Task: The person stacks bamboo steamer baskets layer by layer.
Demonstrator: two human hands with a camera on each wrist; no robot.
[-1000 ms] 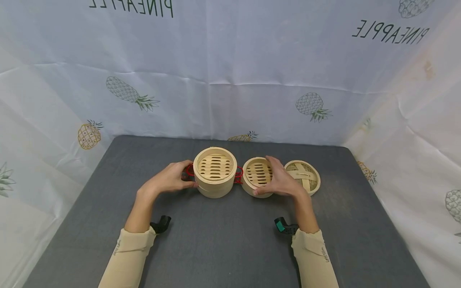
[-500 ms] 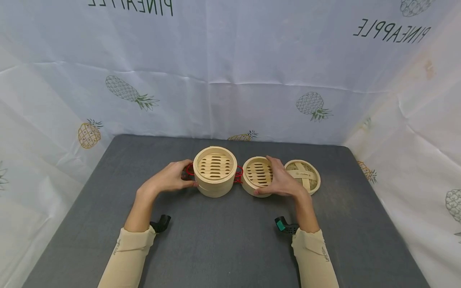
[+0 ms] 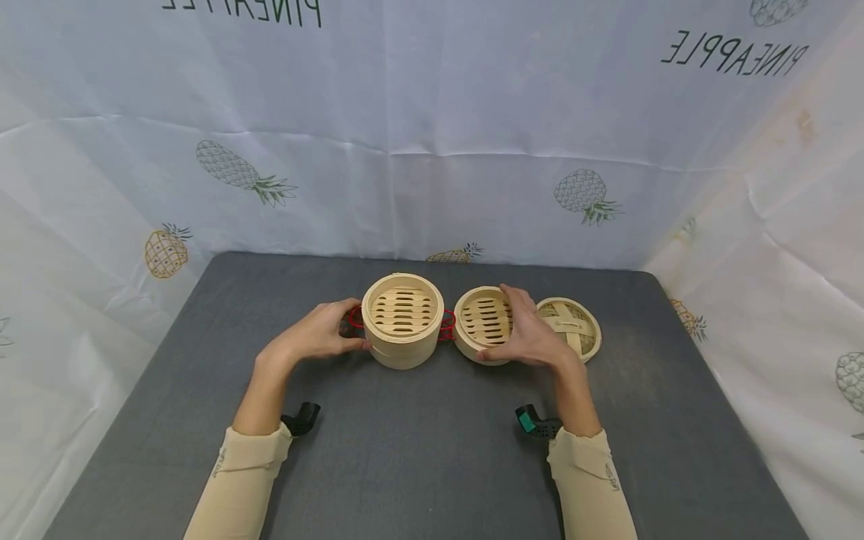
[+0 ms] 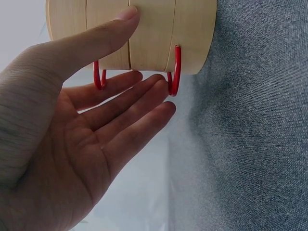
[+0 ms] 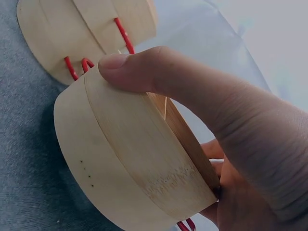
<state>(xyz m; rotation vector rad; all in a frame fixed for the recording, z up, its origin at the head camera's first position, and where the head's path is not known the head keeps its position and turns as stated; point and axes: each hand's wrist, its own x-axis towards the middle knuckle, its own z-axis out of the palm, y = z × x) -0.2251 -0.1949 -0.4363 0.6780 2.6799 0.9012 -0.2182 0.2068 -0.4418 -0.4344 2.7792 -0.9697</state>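
Note:
A stack of bamboo steamer baskets (image 3: 403,354) with red side handles stands upright on the dark table. My left hand (image 3: 320,331) holds its left side, thumb on the front wall; in the left wrist view the fingers (image 4: 139,115) reach behind, beside the red loop handles (image 4: 176,72). Just right of the stack, my right hand (image 3: 533,335) grips a separate bamboo steamer basket (image 5: 130,149), thumb over the near rim and fingers on the far side. That basket leans, its slatted floor (image 3: 486,319) facing up. Its right edge is hidden behind the hand.
A round woven bamboo lid (image 3: 586,330) lies to the right, partly behind the right hand. The grey-black table (image 3: 418,450) ends at a white pineapple-print cloth (image 3: 432,202) along the back and sides. Black wrist mounts (image 3: 303,420) stick out inward from both sleeves.
The right hand and its basket have shifted slightly up in the view, and the basket has tipped a little. The left hand and the stack stay in place.

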